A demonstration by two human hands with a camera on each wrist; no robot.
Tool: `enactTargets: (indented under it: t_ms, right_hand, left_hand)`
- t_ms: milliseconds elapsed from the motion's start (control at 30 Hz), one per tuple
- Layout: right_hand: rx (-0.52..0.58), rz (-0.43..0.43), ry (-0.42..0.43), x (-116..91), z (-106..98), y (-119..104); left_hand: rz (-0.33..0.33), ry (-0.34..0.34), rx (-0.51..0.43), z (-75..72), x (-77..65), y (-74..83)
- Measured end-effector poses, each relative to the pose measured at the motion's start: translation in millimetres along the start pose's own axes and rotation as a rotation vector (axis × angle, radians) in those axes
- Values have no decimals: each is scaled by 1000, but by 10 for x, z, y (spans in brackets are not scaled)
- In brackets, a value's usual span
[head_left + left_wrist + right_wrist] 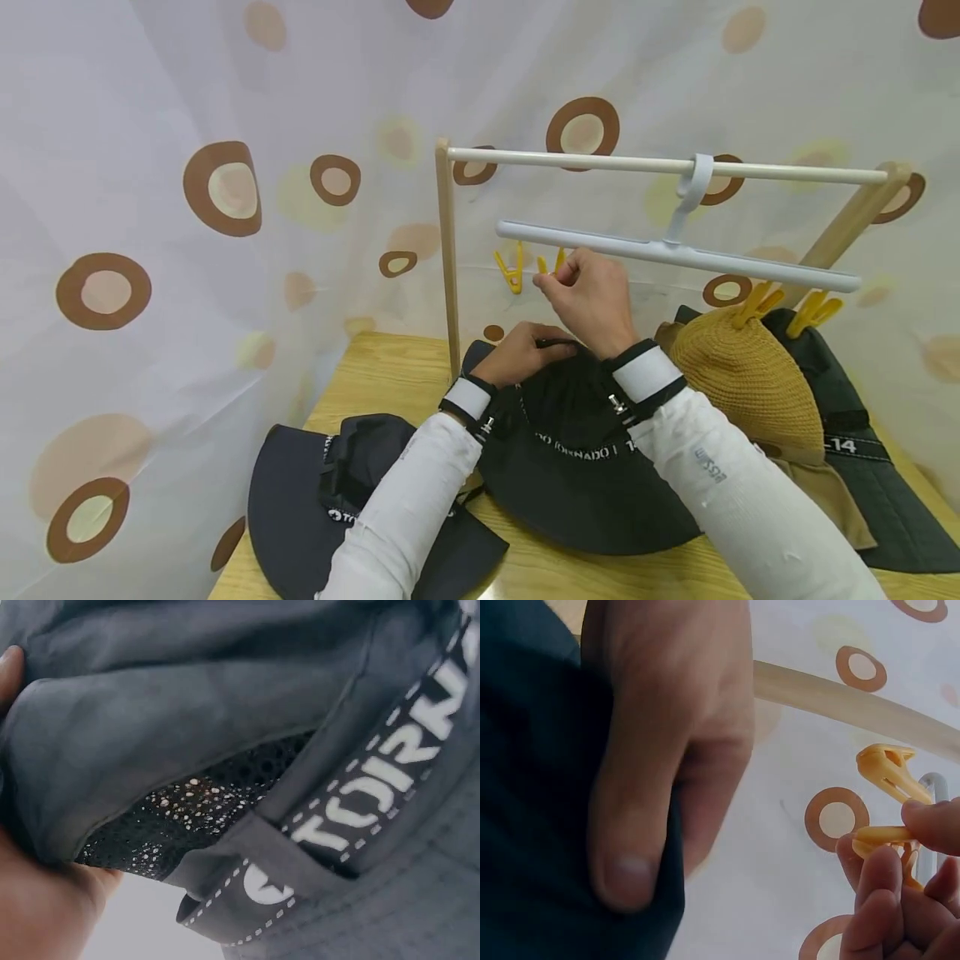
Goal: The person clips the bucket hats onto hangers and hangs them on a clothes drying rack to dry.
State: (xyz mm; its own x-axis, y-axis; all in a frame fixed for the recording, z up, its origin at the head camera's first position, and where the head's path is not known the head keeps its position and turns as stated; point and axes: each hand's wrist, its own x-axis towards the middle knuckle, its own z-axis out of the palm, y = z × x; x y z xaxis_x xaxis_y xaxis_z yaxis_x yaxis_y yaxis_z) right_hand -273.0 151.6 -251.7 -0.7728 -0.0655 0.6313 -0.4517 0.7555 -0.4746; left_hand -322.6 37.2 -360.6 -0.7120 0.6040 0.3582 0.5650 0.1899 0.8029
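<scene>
A black wide-brimmed hat (585, 508) with white lettering on its band hangs from my left hand (517, 354), which grips the top of its crown. In the left wrist view, the thumb and fingers (45, 907) hold the hat's crown cloth, with a mesh panel below. My right hand (596, 300) pinches a yellow clip (881, 835) on the white hanger (600, 240), just above the hat. Another yellow clip (513, 275) dangles at the hanger's left end, untouched.
The hanger hooks over a white rail (562, 158) between wooden posts (447, 267). Clipped at its right end are a tan knitted hat (750, 383) and a dark hat (862, 483). Another dark hat (285, 500) lies on the wooden table (397, 358). A patterned curtain (150, 192) stands behind.
</scene>
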Motion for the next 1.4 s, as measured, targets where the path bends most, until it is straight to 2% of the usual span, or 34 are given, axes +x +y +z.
enactTargets:
  t_ms: [133,267,400,600,700,767,867,967,1167,1400]
  right_hand:
    - [18,25,-5,-45,-38,-19]
    - [48,79,-2,-92,-66,-20]
    - [70,119,42,-121,-66,-21]
    - [107,147,87,-151,-17,-31]
    - [142,156,72,-158,-3,-27]
    - [166,133,74,-158,9,-26]
    - [198,79,84,-159,26,-21]
    - [219,67,83,-164,38,-10]
    - [212,148,48,-143,2,37]
    - [191,254,3,-119,-63,71]
  left_hand:
    - [7,8,-43,6,106,-5]
    - [9,68,-21,-53,158,35]
    - [-22,105,31,-119,182,86]
    - [-81,114,44,-175,183,123]
    - [-73,127,40,-218,172,106]
    - [-38,143,27,-259,168,77]
    - [-6,138,-21,-345,144,68]
    - [-23,100,-35,-438,104,85]
    - [-52,4,-7,-558,87,181]
    - [-58,46,-119,-483,189,178]
